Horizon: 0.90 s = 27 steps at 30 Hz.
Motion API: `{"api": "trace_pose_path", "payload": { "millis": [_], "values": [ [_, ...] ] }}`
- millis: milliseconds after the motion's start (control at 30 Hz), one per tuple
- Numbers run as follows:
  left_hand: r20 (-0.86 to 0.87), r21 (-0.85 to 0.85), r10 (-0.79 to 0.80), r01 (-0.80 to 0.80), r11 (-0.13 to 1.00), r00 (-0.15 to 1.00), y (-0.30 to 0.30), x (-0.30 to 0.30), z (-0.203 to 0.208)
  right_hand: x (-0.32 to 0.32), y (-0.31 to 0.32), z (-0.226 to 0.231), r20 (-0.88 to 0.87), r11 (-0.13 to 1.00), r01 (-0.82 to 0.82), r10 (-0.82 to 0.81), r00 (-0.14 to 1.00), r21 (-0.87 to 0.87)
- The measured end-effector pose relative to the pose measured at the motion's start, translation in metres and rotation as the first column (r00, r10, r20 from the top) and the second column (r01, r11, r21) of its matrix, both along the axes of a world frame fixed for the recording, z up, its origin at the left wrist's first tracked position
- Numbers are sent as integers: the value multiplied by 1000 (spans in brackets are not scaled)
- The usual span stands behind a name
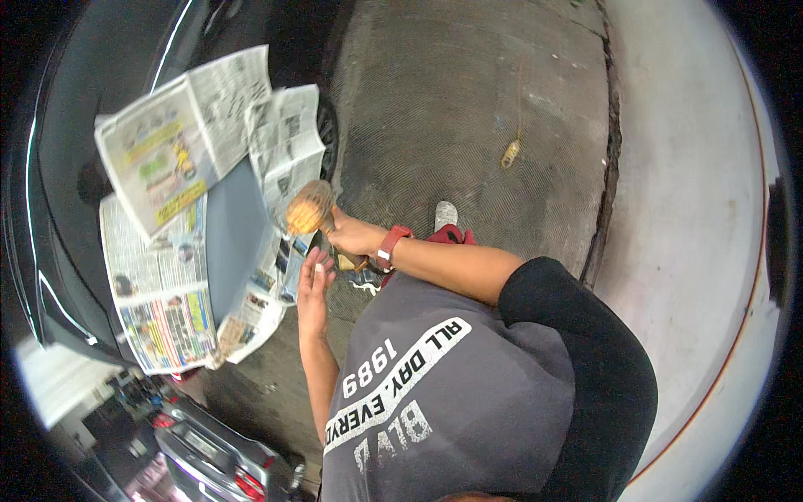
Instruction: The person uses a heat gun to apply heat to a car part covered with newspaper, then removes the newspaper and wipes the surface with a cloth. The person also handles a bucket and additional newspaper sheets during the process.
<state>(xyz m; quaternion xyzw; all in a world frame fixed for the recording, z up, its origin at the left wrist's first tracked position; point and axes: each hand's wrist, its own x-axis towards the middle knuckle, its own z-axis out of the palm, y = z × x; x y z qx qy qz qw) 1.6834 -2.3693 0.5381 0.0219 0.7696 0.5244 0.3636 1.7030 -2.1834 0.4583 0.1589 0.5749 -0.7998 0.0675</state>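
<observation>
My right hand (355, 235), with a red watch at its wrist, is closed around the handle of a caged work lamp (309, 207) that glows orange. The lamp's head points left, toward a grey, dull patch (238, 238) on the dark car. Newspaper sheets (159, 159) surround this patch; some of them lift off the body. Just below the lamp, my left hand (314, 280) is raised with fingers stretched out and nothing visibly held. A small dark part near its fingertips is too blurred to name.
The dark car (75, 251) fills the left side, and a silver car (209, 452) stands at the lower left. A small yellow object (510, 154) lies on the ridged concrete floor (435, 100). Along the right runs a large pale surface (686, 209).
</observation>
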Motion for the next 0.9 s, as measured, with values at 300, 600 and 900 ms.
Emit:
{"api": "trace_pose_path", "payload": {
  "millis": [300,600,900],
  "values": [
    [318,384,-37,-93,919,947,203,-21,-11,65,142,37,-345,724,254,-24,938,641],
    [144,819,-295,54,572,944,350,-58,113,162,260,-2,160,644,616,-739,655,454],
    [-18,1000,-669,23,-2,743,444,-112,258,85,302,-20,78,574,459,-565,821,-678]
  ]
}}
